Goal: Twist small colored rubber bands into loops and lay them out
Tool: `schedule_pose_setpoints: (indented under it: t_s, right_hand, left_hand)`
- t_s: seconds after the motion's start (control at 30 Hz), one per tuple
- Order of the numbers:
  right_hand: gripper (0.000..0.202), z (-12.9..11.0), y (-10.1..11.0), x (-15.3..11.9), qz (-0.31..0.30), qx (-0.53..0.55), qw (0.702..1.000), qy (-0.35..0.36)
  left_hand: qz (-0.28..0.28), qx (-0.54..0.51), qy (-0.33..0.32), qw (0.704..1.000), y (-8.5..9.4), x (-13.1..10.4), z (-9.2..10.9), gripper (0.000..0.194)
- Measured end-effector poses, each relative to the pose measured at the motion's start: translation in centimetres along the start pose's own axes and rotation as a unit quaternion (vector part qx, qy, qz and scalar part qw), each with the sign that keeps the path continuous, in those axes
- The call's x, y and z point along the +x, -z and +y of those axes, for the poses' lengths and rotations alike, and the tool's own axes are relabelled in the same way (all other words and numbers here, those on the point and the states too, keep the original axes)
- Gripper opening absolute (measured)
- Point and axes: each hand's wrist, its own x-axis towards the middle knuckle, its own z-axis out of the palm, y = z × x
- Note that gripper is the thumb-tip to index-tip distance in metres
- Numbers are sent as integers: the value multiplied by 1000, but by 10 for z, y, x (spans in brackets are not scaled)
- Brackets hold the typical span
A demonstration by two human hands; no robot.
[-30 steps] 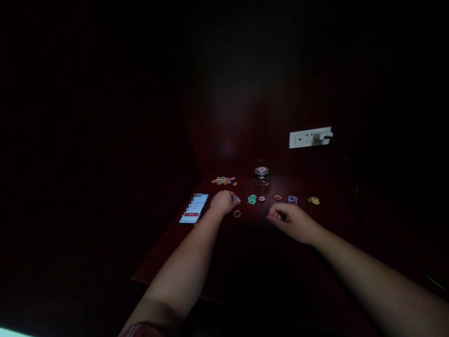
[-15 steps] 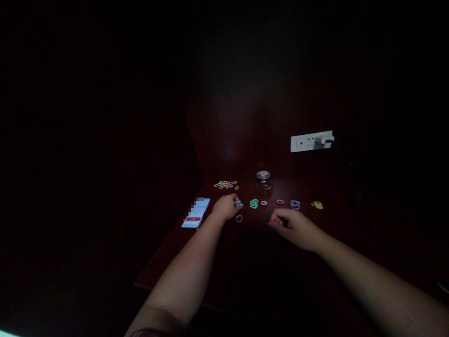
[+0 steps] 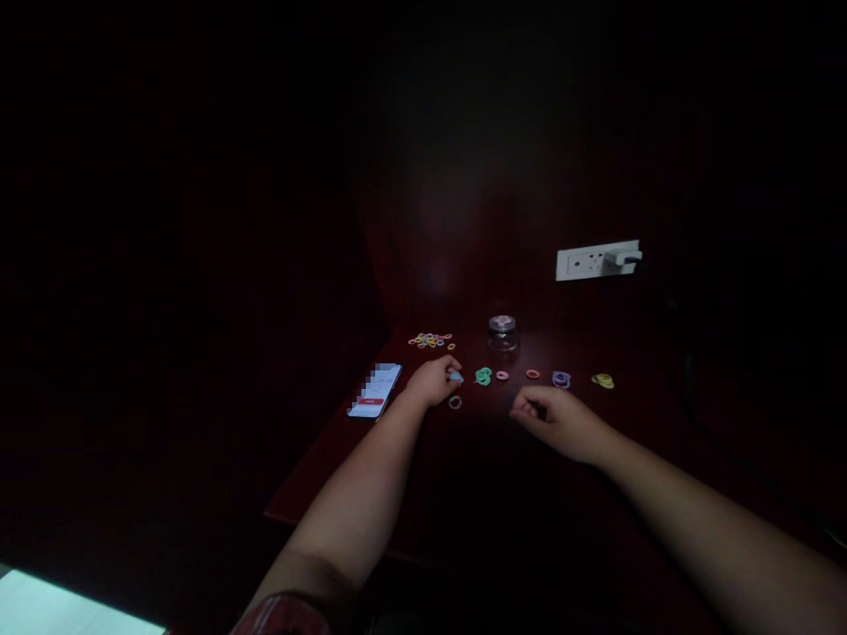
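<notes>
My left hand is over a small group of blue hair ties, thumb and fingers a little apart around them. Just nearer to me lies a single hair tie of unclear colour. My right hand rests on the table with its fingers curled in, and nothing shows in it. Beyond it a row of small elastic hair ties runs across: green ones, a pink one, an orange-red one, purple ones and yellow ones.
A mixed pile of coloured hair ties lies at the back left. A clear lidded jar stands behind the row. A phone with a lit screen lies left of my left hand. A wall socket holds a plug.
My left thumb and fingers have parted from their pinch at the blue hair ties. My right hand stays curled in place. The view has shifted slightly.
</notes>
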Motion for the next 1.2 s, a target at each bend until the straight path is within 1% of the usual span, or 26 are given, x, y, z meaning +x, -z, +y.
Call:
schedule_pose_setpoints:
  t_s: [0.13,0.23,0.33,0.4,0.5,0.57,0.63,0.73,0.87,0.93,1.03,1.13,1.17,1.2]
  right_hand:
    - [22,2,-1,0,-2,-1,1000,1]
    - [23,2,-2,0,-6,8,1000,-3]
    - [21,3,-2,0,-11,14,1000,-4]
    - [20,3,-2,0,-17,11,1000,-7]
    - [19,4,-3,0,-42,-4,999,-20]
    - [16,4,-4,-1,-69,-23,997,-25]
    - [13,4,-5,-2,-97,-44,994,-28]
    - [14,3,-4,-1,-112,-66,991,-41]
    - [16,2,-2,0,-103,-73,990,-56]
    - [15,2,-2,0,-101,-72,991,-56]
    - [13,3,-3,0,-97,-77,991,-50]
    - [14,4,-2,1,-98,-76,991,-42]
    - [14,4,-2,2,-97,-74,992,-42]
    - [14,5,-2,2,-95,-70,992,-41]
  left_hand:
    - [-7,-23,-9,1000,-5,3,-6,28]
    - [-14,-36,-10,999,-7,2,-10,34]
    - [-21,-40,-4,999,-5,2,-10,46]
    - [-20,-30,8,999,0,8,-10,46]
    - [0,6,32,999,12,30,-9,30]
    - [13,35,47,998,18,50,-8,29]
    - [-5,61,61,996,19,70,-8,28]
    - [-49,95,78,991,12,92,-7,28]
    - [-80,125,106,983,-3,108,-4,35]
    - [-79,128,118,982,-5,111,-3,36]
    - [-60,106,119,985,1,109,-2,33]
    - [-11,48,94,994,11,99,2,16]
    - [10,21,83,996,14,94,5,14]
    - [31,-10,71,997,15,88,10,16]
